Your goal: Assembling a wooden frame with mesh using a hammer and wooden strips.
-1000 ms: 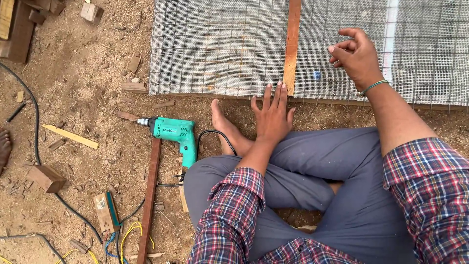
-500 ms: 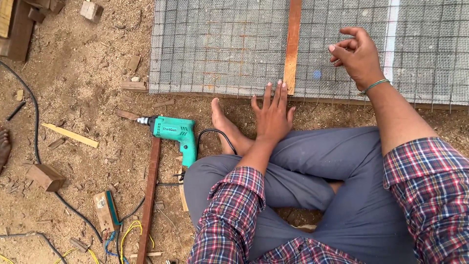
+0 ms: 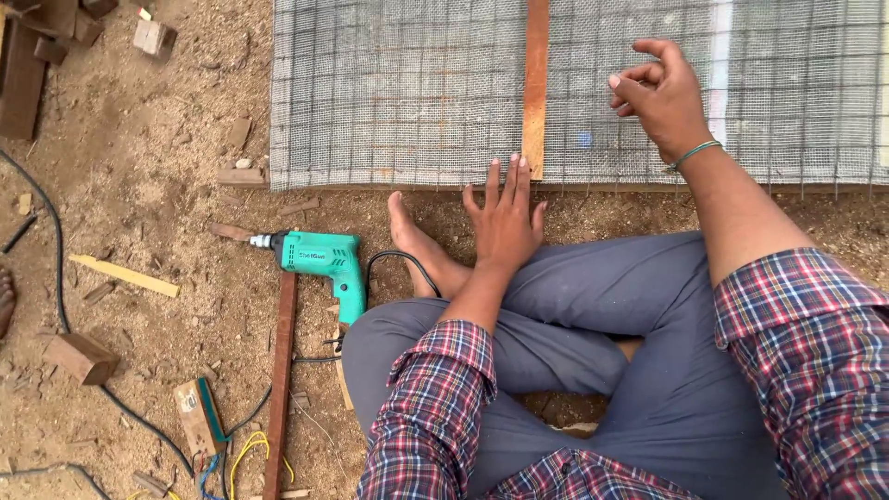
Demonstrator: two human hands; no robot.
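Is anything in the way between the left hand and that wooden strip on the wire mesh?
Nothing visible. The left hand rests flat, fingertips right at the lower end of the wooden strip lying on the wire mesh. The right hand hovers apart, over the mesh.

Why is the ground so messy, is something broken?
Nothing looks broken. Wood scraps and loose wires lie scattered on the dirt beside the green drill. The left hand rests flat by the wire mesh; the right hand hovers above it.
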